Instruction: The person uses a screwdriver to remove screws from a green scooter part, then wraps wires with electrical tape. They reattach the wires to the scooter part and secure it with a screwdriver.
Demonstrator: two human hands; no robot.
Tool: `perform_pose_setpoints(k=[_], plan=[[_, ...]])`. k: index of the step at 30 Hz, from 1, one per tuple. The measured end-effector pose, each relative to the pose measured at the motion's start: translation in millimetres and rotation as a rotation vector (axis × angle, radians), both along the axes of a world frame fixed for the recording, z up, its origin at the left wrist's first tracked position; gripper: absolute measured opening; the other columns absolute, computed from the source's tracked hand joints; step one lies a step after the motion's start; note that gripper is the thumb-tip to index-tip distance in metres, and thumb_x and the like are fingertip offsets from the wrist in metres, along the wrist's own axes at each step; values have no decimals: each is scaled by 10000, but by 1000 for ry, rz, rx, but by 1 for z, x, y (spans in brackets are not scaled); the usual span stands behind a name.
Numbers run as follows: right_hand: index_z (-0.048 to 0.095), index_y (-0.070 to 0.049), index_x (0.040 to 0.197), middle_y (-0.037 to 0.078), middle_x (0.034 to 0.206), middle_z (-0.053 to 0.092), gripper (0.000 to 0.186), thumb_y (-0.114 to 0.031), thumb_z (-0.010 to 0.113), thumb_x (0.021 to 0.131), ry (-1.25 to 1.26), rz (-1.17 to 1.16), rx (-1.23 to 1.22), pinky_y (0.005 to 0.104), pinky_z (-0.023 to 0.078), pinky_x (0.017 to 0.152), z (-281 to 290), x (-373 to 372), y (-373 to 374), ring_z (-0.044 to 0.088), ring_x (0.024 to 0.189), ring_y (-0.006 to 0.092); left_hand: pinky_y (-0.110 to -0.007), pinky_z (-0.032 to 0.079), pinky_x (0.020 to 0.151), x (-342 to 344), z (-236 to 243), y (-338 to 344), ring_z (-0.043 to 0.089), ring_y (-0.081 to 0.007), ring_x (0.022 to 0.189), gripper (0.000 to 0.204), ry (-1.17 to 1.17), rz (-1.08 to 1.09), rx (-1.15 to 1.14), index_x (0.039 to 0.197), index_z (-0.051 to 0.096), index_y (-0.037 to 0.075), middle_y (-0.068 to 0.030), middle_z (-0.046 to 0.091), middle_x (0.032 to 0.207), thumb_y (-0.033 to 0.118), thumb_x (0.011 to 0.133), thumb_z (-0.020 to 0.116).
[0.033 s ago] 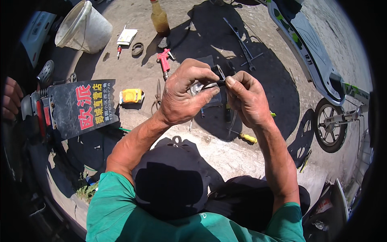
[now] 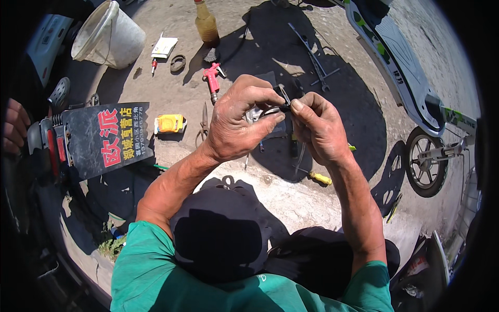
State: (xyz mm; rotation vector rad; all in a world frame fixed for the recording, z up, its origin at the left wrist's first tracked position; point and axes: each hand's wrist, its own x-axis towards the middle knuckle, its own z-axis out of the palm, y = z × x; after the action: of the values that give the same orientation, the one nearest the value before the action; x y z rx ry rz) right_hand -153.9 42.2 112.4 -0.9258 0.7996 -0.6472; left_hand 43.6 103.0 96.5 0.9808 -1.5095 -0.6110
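Harsh sunlight, crisp dark shadows (image 2: 366, 122), fisheye-bent outer edges

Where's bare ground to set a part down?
Bare ground: between dark ring and yellow packet, left of red air gun; also pale strip between cap and yellow-handled screwdriver. Crowded: beneath left hand, right hand.

Ground (image 2: 156, 93): pale, part shadowed | on it: white bucket (image 2: 122, 44), amber bottle (image 2: 206, 27), red air gun (image 2: 211, 79), dark ring (image 2: 178, 69), yellow packet (image 2: 169, 124)
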Motion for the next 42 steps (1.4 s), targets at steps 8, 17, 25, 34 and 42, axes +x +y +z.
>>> perform_pose_setpoints(k=[8, 17, 25, 34, 42], plan=[[588, -75, 890, -37, 730, 527, 254, -248, 744, 991, 45, 77, -91, 226, 342, 510, 6, -4, -3, 432, 580, 45, -330, 584, 806, -4, 15, 6, 695, -211, 961, 483, -172, 208, 301, 1212, 607, -17, -138, 704, 1013, 105, 811, 848], [619, -41, 929, -23, 785, 598, 203, -195, 751, 928, 253, 186, -306, 227, 406, 609, 3, -8, 0, 515, 687, 48, -321, 570, 948, 18, 7, -19, 668, -202, 1088, 762, 709, -361, 810, 1484, 381, -113, -174, 639, 1215, 186, 913, 788], [612, -32, 933, -18, 766, 590, 218, -207, 743, 938, 225, 172, -284, 229, 399, 584, -3, -10, -2, 506, 661, 49, -301, 581, 960, 18, 9, -26, 658, -202, 1120, 632, 653, -473, 798, 1392, 552, -63, -142, 633, 1229, 157, 870, 832], [635, -9, 968, 6, 768, 619, 209, -200, 716, 992, 155, -31, -97, 217, 401, 548, -7, -4, 0, 523, 646, 44, -402, 524, 1041, 3, -1, -3, 631, -287, 1220, 675, -74, -90, 54, 1294, 649, 71, -136, 643, 1273, 31, 671, 905], [634, -12, 968, -7, 770, 611, 209, -202, 715, 998, 19, -46, -100, 204, 382, 528, 5, -5, 2, 506, 631, 26, -430, 509, 1053, -4, -2, 17, 595, -315, 1264, 462, -471, -57, -139, 1176, 684, 80, -109, 646, 1277, 38, 758, 876]])
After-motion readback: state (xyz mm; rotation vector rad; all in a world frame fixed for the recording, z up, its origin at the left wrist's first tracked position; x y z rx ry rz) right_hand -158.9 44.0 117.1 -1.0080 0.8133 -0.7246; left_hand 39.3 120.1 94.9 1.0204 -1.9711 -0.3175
